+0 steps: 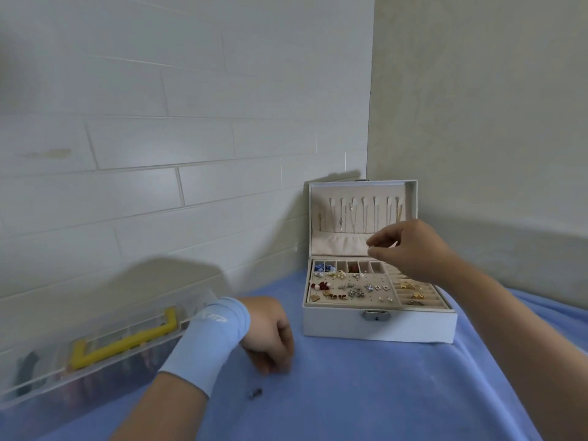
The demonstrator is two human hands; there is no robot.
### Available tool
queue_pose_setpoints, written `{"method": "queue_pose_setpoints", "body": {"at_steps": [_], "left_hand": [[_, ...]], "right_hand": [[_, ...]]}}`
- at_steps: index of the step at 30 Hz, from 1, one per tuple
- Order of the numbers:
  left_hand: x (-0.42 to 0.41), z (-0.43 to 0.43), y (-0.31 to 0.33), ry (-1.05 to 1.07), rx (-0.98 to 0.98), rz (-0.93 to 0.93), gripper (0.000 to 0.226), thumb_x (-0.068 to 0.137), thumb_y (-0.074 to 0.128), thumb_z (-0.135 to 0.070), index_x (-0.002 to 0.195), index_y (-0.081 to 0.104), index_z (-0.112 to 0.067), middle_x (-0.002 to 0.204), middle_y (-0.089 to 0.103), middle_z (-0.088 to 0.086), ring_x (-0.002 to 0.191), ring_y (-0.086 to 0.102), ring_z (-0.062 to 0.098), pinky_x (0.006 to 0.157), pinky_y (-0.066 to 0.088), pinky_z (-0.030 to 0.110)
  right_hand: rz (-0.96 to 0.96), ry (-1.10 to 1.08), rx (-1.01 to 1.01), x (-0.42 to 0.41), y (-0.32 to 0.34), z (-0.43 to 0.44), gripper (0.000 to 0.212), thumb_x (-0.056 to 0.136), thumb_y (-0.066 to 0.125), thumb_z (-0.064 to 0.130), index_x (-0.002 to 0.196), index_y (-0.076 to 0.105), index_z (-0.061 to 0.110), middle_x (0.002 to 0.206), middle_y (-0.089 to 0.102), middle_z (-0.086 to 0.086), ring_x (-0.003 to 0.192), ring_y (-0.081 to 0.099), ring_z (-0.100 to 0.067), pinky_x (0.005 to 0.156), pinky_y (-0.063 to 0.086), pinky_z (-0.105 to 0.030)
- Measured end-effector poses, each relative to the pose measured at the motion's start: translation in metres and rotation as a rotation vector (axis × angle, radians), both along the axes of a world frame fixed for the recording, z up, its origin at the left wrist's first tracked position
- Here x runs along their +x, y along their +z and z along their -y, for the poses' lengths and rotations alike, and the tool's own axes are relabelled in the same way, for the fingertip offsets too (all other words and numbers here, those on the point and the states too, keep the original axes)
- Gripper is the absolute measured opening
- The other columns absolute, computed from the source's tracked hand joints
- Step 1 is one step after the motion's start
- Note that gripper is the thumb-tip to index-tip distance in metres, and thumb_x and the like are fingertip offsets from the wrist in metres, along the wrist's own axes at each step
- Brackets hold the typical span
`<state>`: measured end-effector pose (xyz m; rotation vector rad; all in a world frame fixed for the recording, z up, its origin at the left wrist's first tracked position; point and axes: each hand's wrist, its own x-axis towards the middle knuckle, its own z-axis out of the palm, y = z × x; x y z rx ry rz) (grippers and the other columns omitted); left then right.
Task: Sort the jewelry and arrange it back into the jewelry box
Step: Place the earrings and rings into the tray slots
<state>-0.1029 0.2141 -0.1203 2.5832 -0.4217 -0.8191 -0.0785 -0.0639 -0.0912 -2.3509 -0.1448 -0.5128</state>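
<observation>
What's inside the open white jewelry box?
Earrings on the beige tray, gold rings in slots, chains in the lid. The right hand, pinching a small piece, hides the back-right corner.

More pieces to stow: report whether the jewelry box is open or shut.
Open: the jewelry box lid stands upright, necklaces hanging inside, earring tray exposed.

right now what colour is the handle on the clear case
The handle is yellow; the head view shows it best.
</observation>
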Motion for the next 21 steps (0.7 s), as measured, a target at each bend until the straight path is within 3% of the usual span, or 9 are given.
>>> {"method": "queue_pose_setpoints", "body": {"at_steps": [7,11,15,21], "left_hand": [[0.035,0.027,0.031,-0.041,-0.551,0.077,0.002,0.091,0.067,-0.005,0.092,0.067,-0.007,0.079,0.070,0.007,0.071,0.066,0.015,0.064,0.053,0.022],[0.063,0.050,0.040,0.012,-0.737,0.184,0.008,0.093,0.065,-0.004,0.098,0.066,0.001,0.075,0.069,0.009,0.066,0.065,0.014,0.062,0.053,0.021],[0.090,0.072,0.034,0.080,-0.717,0.346,0.006,0.094,0.062,-0.007,0.097,0.068,-0.007,0.076,0.072,0.004,0.065,0.063,0.013,0.062,0.053,0.021],[0.107,0.092,0.021,0.072,-0.583,0.475,0.011,0.097,0.059,-0.019,0.102,0.068,-0.024,0.087,0.074,0.001,0.066,0.067,0.011,0.071,0.059,0.028]], "right_hand": [[-0.046,0.002,-0.022,0.033,0.010,0.014,0.011,0.088,0.076,0.017,0.093,0.076,0.026,0.085,0.067,0.017,0.081,0.060,0.004,0.066,0.040,-0.007],[-0.137,0.032,-0.091,0.050,0.006,0.020,0.015,0.088,0.076,0.012,0.097,0.078,0.024,0.086,0.069,0.015,0.086,0.064,0.001,0.083,0.050,-0.019],[-0.191,0.022,-0.112,0.062,-0.002,0.022,0.018,0.084,0.079,0.009,0.095,0.075,0.022,0.085,0.072,0.007,0.083,0.069,-0.007,0.084,0.056,-0.024],[-0.211,0.023,-0.196,0.071,-0.012,0.019,0.009,0.085,0.079,0.021,0.089,0.077,0.029,0.085,0.071,0.016,0.083,0.066,0.001,0.082,0.055,-0.021]]}}
